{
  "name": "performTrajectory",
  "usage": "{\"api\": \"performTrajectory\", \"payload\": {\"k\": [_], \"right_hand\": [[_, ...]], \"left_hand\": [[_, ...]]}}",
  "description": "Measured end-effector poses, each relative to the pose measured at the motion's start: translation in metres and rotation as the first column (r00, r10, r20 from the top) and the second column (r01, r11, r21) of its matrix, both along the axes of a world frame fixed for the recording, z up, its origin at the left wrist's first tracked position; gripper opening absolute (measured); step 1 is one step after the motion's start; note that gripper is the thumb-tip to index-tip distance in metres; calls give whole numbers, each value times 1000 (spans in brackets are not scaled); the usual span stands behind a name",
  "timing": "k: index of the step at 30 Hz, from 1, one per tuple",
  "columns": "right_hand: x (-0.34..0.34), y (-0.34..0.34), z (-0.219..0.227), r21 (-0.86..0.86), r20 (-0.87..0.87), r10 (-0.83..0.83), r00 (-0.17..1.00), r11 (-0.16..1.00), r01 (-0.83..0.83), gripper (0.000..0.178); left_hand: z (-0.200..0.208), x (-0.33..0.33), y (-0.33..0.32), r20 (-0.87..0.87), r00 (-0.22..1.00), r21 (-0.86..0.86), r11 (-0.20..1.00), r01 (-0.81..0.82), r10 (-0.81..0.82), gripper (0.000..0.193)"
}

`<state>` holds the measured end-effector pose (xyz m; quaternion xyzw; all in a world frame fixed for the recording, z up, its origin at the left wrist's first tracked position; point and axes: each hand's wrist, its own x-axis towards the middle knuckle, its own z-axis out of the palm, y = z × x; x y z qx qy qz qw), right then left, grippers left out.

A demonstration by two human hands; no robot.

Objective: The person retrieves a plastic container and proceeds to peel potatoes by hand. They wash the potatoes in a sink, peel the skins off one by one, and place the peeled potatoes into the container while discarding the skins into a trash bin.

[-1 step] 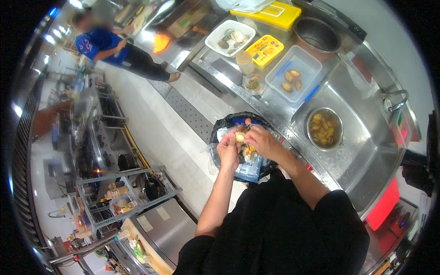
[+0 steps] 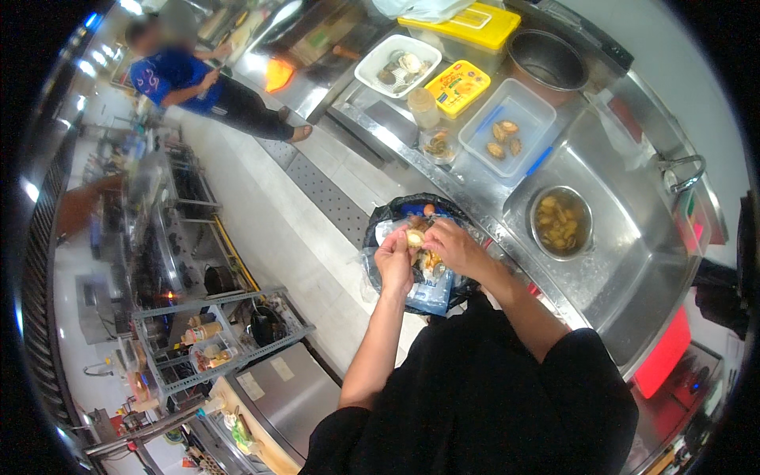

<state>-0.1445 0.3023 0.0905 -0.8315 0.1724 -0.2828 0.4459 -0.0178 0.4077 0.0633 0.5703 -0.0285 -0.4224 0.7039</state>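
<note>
The left hand pinches a small yellow bit of food in its fingers. The right hand is bent close beside it, but I can't tell if it grips the food too. Both are over a bin with a black bag. A round metal bowl with yellow bits sits in the sink.
</note>
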Motion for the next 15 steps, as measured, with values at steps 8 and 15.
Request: {"api": "performTrajectory", "payload": {"k": [8, 15], "right_hand": [[-7, 16, -22, 324, -113, 148, 983, 940, -104, 28], [3, 15, -21, 827, 102, 124, 987, 541, -154, 37]], "left_hand": [[-18, 41, 26, 372, 913, 191, 949, -251, 167, 23], [10, -7, 16, 105, 987, 55, 991, 118, -123, 32]]}}
